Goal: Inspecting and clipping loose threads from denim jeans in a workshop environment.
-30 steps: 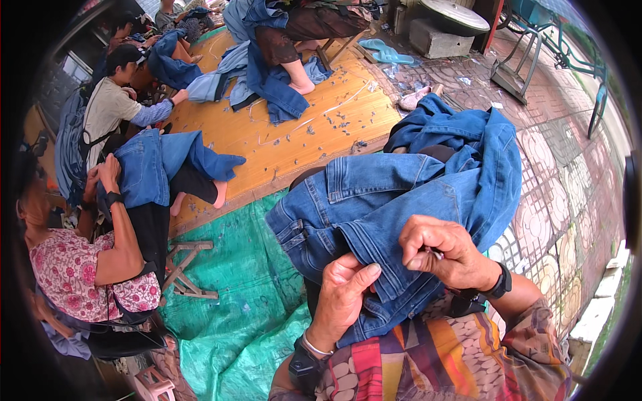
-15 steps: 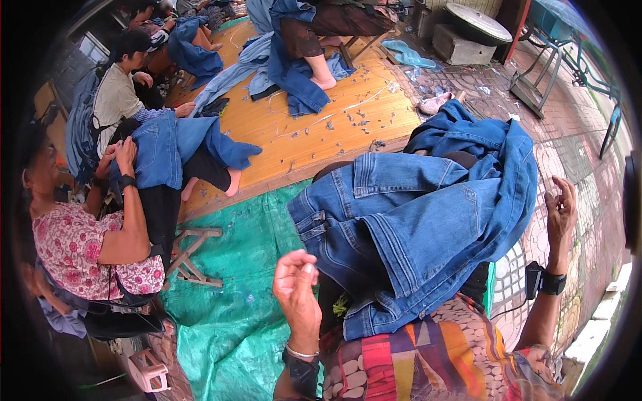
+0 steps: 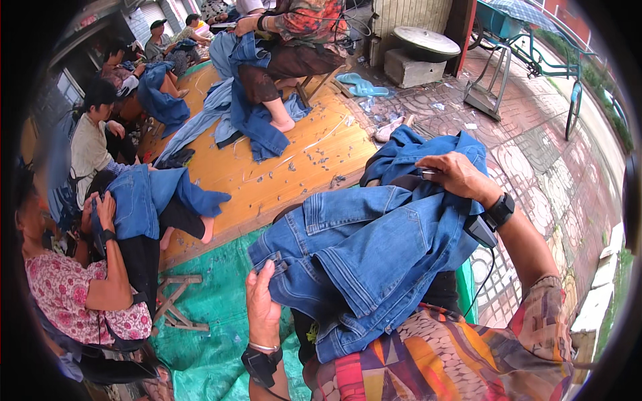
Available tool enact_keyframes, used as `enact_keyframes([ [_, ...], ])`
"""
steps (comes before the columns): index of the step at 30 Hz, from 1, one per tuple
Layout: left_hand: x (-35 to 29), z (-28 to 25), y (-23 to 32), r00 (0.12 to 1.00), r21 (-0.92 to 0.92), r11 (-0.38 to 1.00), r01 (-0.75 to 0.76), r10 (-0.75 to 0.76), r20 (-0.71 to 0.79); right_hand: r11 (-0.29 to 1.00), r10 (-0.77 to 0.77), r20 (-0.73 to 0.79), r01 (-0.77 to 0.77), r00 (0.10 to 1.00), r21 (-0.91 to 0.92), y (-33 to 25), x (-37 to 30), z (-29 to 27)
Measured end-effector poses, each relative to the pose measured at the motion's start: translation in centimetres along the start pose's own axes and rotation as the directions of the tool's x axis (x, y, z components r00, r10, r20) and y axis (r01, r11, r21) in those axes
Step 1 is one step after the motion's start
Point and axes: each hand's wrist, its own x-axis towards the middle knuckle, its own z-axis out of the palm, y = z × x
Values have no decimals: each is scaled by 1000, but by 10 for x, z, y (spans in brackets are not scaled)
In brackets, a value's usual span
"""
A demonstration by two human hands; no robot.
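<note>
Blue denim jeans (image 3: 374, 247) lie bunched across my lap, with the waistband to the left and the legs heaped to the right. My left hand (image 3: 264, 307) is at the waistband edge, thumb up and apart from the fingers; it holds nothing that I can see. Over the bunched denim at the far right, my right hand (image 3: 458, 177) is closed, its fingers curled downward. A small silvery bit (image 3: 428, 172) shows at those fingers, too small to name. The denim hides part of the fingertips. Both wrists wear black straps with small devices.
A wooden platform (image 3: 267, 190) strewn with scraps lies ahead, beside a green sheet (image 3: 200, 354). At left a person in a floral top (image 3: 80, 301) handles denim near a folding stool (image 3: 177, 304). Other people sit farther back. Blue slippers (image 3: 361, 85) and a lidded pan (image 3: 426, 41) are beyond.
My right hand has come in from the right, off the jeans, to close over the bunched denim. My left hand has moved to the waistband edge. The view has shifted.
</note>
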Motion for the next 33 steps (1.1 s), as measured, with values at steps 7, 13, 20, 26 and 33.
enact_keyframes([
  [7, -16, -21, 3, 983, -48, 985, -166, 161, -85, 984, 29, -3, -28, 1000, 173, -14, -45, -39],
  [13, 9, 9, 35, 964, -91, 965, -244, 252, 80, 994, 83, 53, -87, 995, 70, 23, -44, -42],
  [20, 43, 92, 175, 629, 39, 654, -755, 708, 321, 993, 0, -692, -84, 722, -87, 15, 25, -136],
  [26, 21, 87, 230, 309, 263, 187, -946, 763, 568, 956, -225, -823, 283, 522, -81, 5, 61, -177],
  [33, 25, 39, 173, 738, 164, 744, -647, 559, 377, 799, 131, -466, 186, 875, 573, 12, 44, -146],
])
